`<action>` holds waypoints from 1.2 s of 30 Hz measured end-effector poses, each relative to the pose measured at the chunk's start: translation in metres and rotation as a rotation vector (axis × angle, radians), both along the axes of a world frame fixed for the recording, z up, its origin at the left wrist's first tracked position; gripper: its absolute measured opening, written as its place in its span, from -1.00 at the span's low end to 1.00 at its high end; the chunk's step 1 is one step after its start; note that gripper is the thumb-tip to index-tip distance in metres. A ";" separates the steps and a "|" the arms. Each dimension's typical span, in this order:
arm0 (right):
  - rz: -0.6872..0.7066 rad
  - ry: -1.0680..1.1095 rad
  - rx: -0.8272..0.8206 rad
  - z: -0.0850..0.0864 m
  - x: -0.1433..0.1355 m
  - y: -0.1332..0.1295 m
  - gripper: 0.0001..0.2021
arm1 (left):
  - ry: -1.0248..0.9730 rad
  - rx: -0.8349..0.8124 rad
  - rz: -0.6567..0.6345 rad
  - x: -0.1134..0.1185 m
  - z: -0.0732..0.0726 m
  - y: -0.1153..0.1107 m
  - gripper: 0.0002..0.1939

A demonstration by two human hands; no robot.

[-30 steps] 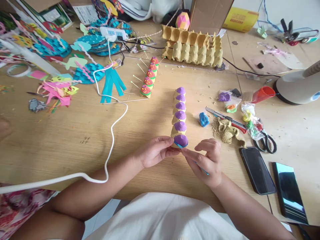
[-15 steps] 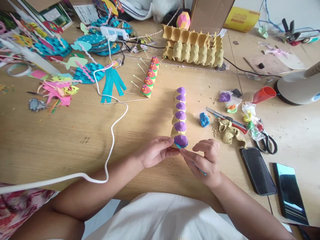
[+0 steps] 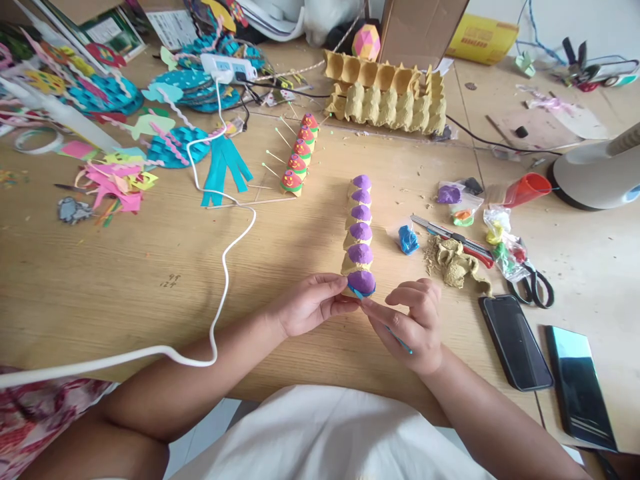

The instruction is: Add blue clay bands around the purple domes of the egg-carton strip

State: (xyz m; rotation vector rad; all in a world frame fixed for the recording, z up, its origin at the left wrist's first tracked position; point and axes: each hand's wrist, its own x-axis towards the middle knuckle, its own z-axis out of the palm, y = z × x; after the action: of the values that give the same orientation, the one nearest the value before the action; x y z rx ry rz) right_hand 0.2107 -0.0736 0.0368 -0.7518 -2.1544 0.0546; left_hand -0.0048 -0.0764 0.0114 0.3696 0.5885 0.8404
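Note:
A strip cut from an egg carton stands lengthwise in front of me, its several bumps capped with purple clay. On the nearest bump, blue clay lies along the lower edge of the purple. My left hand grips the strip's near end between thumb and fingers. My right hand is curled, with its index fingertip against the blue clay. A thin blue stick shows under that hand's fingers; most of it is hidden. Right of the strip lies a lump of blue clay in clear wrap.
A red and green caterpillar strip with pins lies beyond. Egg cartons sit at the back. At right are a utility knife, carton scraps, scissors and two phones. A white cable crosses the left side.
My right hand has shifted very slightly at the near bump. My left hand and the strip look almost the same.

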 end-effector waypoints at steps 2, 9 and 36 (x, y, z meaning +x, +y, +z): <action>0.002 0.000 0.004 -0.001 -0.001 0.000 -0.57 | 0.004 -0.012 0.004 0.000 -0.001 0.000 -0.73; 0.010 -0.007 0.024 0.000 -0.001 0.001 -0.59 | 0.008 -0.003 -0.001 0.000 -0.001 0.000 -0.74; -0.012 -0.078 0.157 -0.012 0.003 0.000 -0.80 | 0.008 0.000 0.007 0.000 0.002 0.000 -0.75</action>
State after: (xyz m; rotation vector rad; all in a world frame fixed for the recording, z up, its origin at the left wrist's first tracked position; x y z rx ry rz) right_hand 0.2139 -0.0734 0.0248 -0.6859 -2.1984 -0.1508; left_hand -0.0047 -0.0769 0.0129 0.3708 0.5979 0.8462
